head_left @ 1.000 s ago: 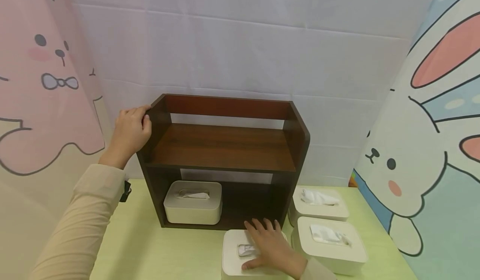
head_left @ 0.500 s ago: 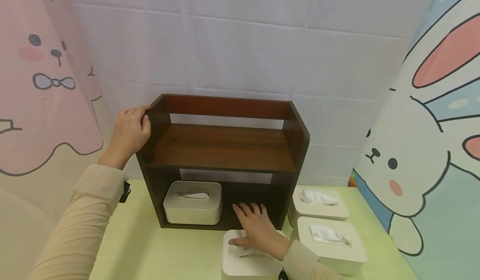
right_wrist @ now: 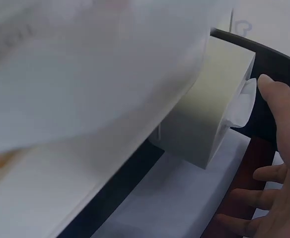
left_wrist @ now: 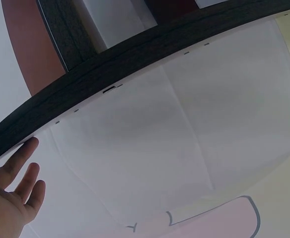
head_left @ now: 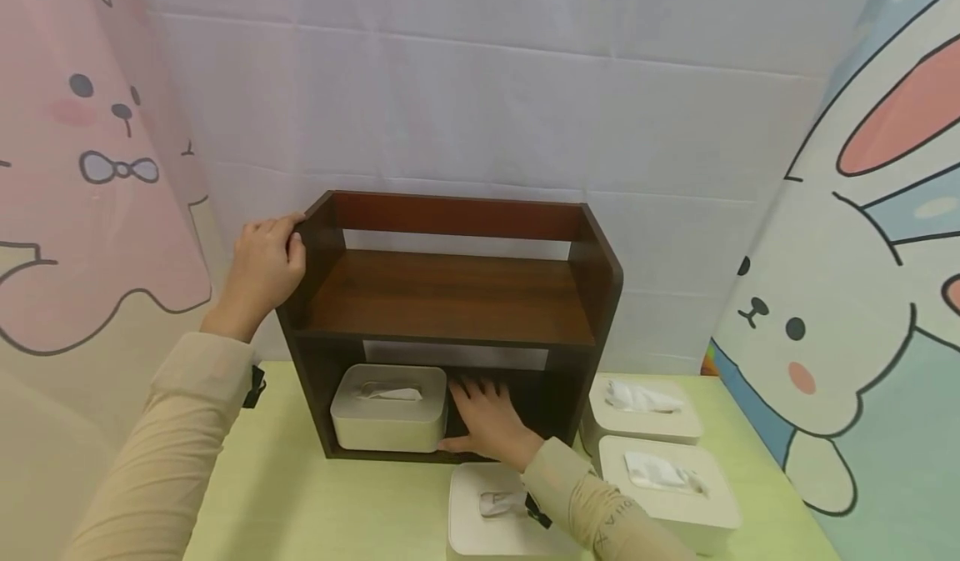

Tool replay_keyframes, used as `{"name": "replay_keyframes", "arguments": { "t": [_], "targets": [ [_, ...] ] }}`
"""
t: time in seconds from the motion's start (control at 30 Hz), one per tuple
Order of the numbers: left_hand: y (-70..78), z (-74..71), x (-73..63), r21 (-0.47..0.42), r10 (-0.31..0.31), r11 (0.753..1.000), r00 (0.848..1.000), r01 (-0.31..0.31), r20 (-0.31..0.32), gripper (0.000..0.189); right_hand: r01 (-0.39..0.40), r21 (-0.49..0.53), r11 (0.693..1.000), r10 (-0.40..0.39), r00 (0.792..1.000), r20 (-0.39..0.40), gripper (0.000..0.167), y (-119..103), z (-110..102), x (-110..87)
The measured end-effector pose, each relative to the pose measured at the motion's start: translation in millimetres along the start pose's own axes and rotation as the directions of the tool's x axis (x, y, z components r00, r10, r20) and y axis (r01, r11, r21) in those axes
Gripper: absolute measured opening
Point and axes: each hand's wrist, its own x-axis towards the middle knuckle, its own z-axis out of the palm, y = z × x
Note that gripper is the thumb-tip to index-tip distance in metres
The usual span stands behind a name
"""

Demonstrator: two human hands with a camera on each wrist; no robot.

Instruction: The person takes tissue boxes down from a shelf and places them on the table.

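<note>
A dark brown two-tier shelf (head_left: pixel 450 294) stands on the pale green table. My left hand (head_left: pixel 267 265) holds the top of its left side panel; in the left wrist view the fingers (left_wrist: pixel 28 148) lie against the panel's outer face. A cream tissue box (head_left: pixel 390 419) sits in the left part of the lower compartment. Just right of it, my right hand (head_left: pixel 491 428) reaches into that compartment with spread fingers, holding nothing. Its thumb is near the box's front right corner; contact cannot be told. A second tissue box (head_left: pixel 480 532) lies in front of the shelf, partly under the right forearm.
Two more tissue boxes, a rear one (head_left: pixel 637 407) and a front one (head_left: pixel 671 490), stand right of the shelf. A white cloth (head_left: pixel 480 111) hangs behind. Cartoon-printed cloths flank both sides. A blurred pale shape (right_wrist: pixel 85 99) covers much of the right wrist view.
My right hand has lifted off the front tissue box and moved forward and left into the lower compartment. The left hand and the boxes have stayed in place.
</note>
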Motion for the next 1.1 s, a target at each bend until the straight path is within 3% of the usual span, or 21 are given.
{"name": "replay_keyframes", "arguments": {
  "t": [0.43, 0.77, 1.1],
  "targets": [
    [1.9, -3.1, -1.0, -0.013, 0.007, 1.0, 1.0, -0.007, -0.007, 0.033, 0.004, 0.024, 1.0, -0.004, 1.0, 0.01, 0.093, -9.0, 5.3, 38.4],
    [-1.1, -2.7, -1.8, -0.001, 0.02, 1.0, 1.0, -0.02, -0.013, 0.033, -0.083, 0.102, 0.991, 0.069, 0.989, 0.13, 0.098, -17.8, 13.6, 59.6],
    [-0.4, -3.0, -2.3, -0.008, 0.027, 1.0, 0.999, -0.027, -0.029, 0.033, -0.115, 0.147, 0.982, 0.081, 0.972, 0.219, 0.104, -18.2, 20.9, 75.9]
  ]
}}
